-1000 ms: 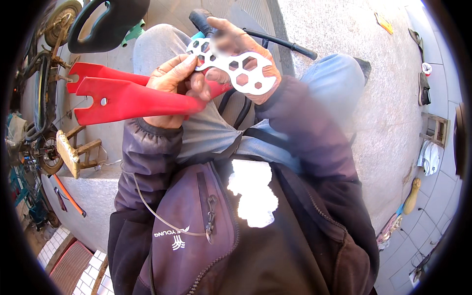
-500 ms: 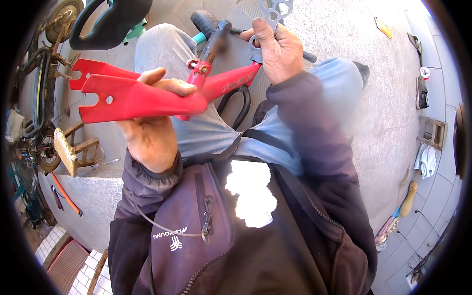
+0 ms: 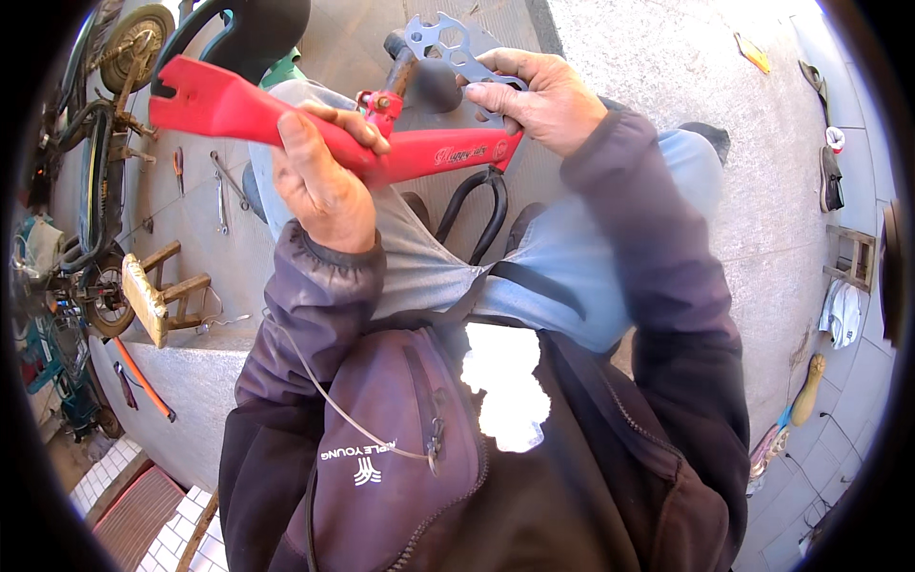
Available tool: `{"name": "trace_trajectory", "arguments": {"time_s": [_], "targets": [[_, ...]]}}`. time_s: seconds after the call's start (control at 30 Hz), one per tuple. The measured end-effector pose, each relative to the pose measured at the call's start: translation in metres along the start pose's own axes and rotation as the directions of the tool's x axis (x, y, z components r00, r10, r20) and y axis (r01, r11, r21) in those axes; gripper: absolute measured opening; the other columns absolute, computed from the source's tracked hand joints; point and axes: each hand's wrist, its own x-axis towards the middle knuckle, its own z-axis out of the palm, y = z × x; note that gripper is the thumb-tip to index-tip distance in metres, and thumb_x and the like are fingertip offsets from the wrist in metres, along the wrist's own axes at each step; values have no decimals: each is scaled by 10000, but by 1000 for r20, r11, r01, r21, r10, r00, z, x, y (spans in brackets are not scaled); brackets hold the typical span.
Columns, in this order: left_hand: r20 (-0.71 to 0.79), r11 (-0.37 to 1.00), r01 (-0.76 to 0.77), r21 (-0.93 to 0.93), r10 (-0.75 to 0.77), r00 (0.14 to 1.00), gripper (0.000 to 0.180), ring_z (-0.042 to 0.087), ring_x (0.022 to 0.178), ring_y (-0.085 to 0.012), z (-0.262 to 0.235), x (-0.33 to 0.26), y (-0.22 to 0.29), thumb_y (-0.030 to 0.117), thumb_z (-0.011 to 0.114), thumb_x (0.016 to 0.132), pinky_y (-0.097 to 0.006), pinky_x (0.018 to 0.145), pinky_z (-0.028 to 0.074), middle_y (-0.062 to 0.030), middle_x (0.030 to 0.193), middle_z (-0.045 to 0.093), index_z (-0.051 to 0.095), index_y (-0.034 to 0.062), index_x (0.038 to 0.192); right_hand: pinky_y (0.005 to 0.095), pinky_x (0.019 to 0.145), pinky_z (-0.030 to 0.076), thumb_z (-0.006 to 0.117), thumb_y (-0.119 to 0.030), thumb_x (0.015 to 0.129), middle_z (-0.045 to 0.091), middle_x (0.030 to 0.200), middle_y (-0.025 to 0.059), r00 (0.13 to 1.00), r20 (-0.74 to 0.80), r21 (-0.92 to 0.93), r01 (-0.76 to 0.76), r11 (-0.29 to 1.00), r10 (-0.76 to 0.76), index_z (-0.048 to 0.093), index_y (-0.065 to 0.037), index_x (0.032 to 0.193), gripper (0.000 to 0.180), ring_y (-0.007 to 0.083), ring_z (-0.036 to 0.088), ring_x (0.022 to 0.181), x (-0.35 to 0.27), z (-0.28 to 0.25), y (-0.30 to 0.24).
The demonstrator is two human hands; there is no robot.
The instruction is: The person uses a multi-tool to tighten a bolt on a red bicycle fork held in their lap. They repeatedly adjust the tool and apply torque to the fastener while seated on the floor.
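A red metal bicycle fork piece (image 3: pixel 238 107) is held up over my lap, its slotted end pointing left. My left hand (image 3: pixel 319 181) is wrapped around its middle, next to a small red clamp with a bolt (image 3: pixel 379 103). My right hand (image 3: pixel 534 95) grips a flat grey multi-hole wrench (image 3: pixel 448 43) just above the red piece's right end (image 3: pixel 448 153). A black looped cable (image 3: pixel 481 214) hangs below between my knees.
A small bicycle with wheels (image 3: pixel 105 172) lies at the left beside a low wooden stool (image 3: pixel 162 291). Loose wrenches (image 3: pixel 221 191) and a screwdriver (image 3: pixel 143 381) lie on the concrete floor. Shoes (image 3: pixel 831 176) and a wooden stool (image 3: pixel 853 257) sit at the right.
My right hand has carried the grey wrench from over the red piece up and to the right end. My left hand has shifted its hold on the red piece and raised it.
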Motion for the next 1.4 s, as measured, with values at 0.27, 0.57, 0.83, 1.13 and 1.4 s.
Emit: {"name": "trace_trajectory", "arguments": {"time_s": [0.27, 0.57, 0.83, 1.13, 1.4], "targets": [[-125, 995, 46, -87, -56, 991, 510, 506, 562, -188, -1, 37, -9, 575, 459, 927, -329, 543, 456, -90, 648, 511, 475, 67, 887, 170, 454, 353, 684, -253, 870, 555, 689, -37, 978, 172, 36, -127, 991, 119, 686, -54, 967, 220, 21, 438, 518, 46, -13, 5], [-117, 997, 68, -23, -70, 991, 604, 510, 570, -197, -7, 36, -16, 668, 453, 874, -344, 582, 454, -82, 648, 512, 477, 67, 924, 208, 458, 347, 718, -279, 845, 532, 676, -13, 941, 290, 161, -229, 960, 176, 682, -15, 1018, 318, 46, 431, 522, 76, -3, 28], [-123, 997, 78, 28, -74, 990, 641, 524, 580, -208, -5, 33, -17, 693, 451, 858, -364, 610, 463, -86, 656, 520, 480, 57, 931, 190, 499, 364, 702, -228, 856, 571, 700, -19, 911, 376, 189, -253, 949, 168, 676, -19, 963, 236, 20, 464, 578, 85, 7, 29], [-126, 979, -27, 200, 53, 991, 320, 557, 673, -194, -9, 27, -24, 349, 541, 938, -350, 669, 478, -89, 750, 548, 519, 30, 932, 228, 593, 444, 740, -268, 816, 588, 720, -10, 962, 273, 1, 13, 1000, -13, 673, -27, 929, 275, 61, 531, 658, 96, 3, 33], [-121, 887, -119, 446, 191, 974, 246, 587, 850, -203, -12, 26, -28, 227, 534, 920, -345, 808, 476, -123, 975, 586, 557, -15, 954, 229, 619, 466, 739, -244, 820, 592, 723, 5, 975, 222, 92, -15, 996, -6, 670, -17, 908, 253, 78, 557, 680, 102, 4, 35]]}}
